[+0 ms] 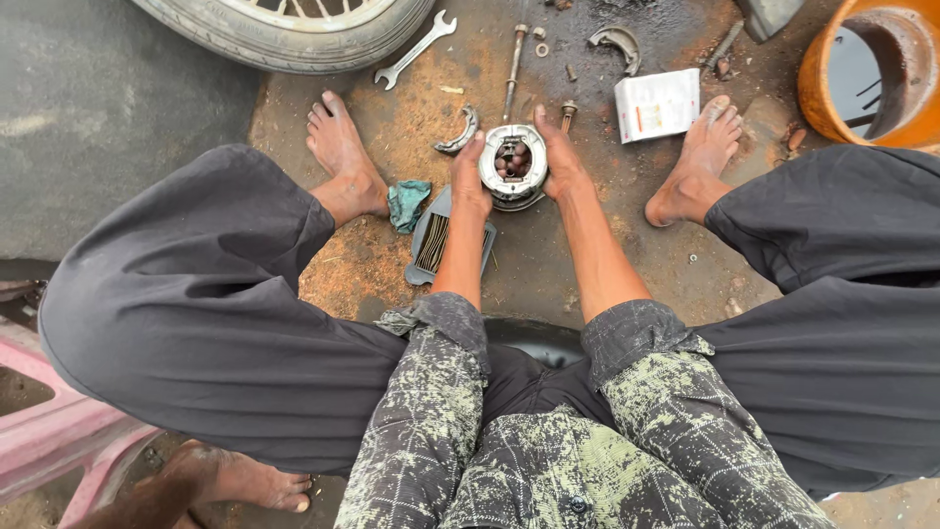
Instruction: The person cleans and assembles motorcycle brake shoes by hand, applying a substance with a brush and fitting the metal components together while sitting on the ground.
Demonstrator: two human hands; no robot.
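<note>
Top left, a tyre (pixel 294 29) lying on the stained ground (pixel 548 264). Top right, an orange drum (pixel 876 69). Between the two bare feet, a white box (pixel 658 104), a flat ribbed filter (pixel 436 243), a crumpled green rag (pixel 406 203), a spanner (pixel 416 49) and a long bolt (pixel 512 71). In the middle, just above the ground, a round metal brake plate (pixel 513 164), held from both sides: left hand (pixel 470 181) with fingers closed on its left edge, right hand (pixel 558 162) with fingers gripping its right edge. Just beside the left hand, a curved brake shoe (pixel 458 132); another shoe (pixel 619 44) well apart, higher up.
</note>
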